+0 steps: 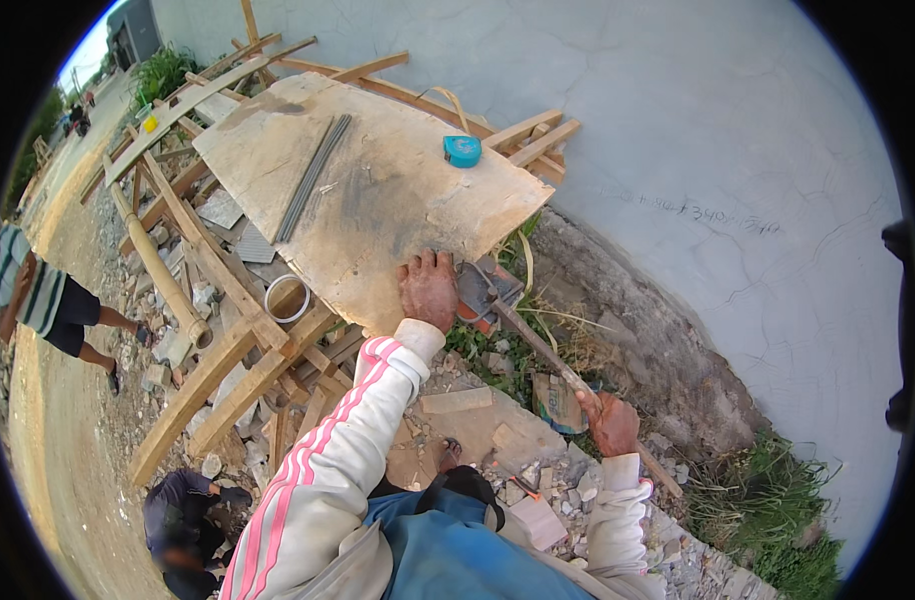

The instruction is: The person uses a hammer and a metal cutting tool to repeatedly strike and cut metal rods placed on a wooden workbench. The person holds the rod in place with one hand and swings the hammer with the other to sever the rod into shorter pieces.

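Here the left hand [430,290] reaches forward on a straight arm in a white sleeve with pink stripes and lies palm down, fingers spread and released, on the near edge of the table [378,190], a rough board set on a timber frame. The right hand [612,422] sits lower and further right, its grip clenched around the long wooden handle [550,358] of a bar cutter. That handle slants up and leftward from the fist to the cutter's reddish metal head [481,290], which sits at the table's near right corner, just beside the left hand's fingers. What the head bites on cannot be told.

Further along the table, a bundle of thin steel rods [314,177] lies lengthwise toward the far left edge, and a blue tape measure [463,151] rests near the far right edge, well apart from both hands. A white ring [288,297] lies among the frame timbers just off the left edge.
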The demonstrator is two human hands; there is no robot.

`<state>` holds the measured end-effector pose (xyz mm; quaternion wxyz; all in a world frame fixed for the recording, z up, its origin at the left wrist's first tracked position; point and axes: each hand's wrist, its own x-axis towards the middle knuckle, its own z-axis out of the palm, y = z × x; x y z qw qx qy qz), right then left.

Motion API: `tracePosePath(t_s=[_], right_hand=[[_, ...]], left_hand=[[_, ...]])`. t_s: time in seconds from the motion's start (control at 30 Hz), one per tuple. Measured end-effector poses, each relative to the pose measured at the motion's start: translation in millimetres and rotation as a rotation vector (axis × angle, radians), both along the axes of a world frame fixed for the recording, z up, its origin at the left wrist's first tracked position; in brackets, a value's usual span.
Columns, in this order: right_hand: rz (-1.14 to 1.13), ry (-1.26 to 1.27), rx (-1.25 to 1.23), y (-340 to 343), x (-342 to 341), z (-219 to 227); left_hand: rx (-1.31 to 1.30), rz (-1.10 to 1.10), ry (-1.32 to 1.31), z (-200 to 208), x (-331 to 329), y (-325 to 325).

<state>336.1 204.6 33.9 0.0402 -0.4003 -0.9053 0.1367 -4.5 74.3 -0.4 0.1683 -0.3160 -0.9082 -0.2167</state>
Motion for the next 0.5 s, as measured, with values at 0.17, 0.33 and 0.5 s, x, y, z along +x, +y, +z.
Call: tracePosePath(t_s=[0.17, 0.33, 0.5], right_hand=[[0.016, 0.02, 0.081, -8, 3, 1], [-0.148, -0.061, 0.067, -52, -5, 14], [-0.433, 0.091, 0.064, -182, -37, -16]], left_hand=[[-0.043, -0.067, -0.03, -3, -7, -1], [-0.084, -0.135, -0.074, 1, -14, -3], [-0.066, -0.151, -0.095, 4, -15, -5]])
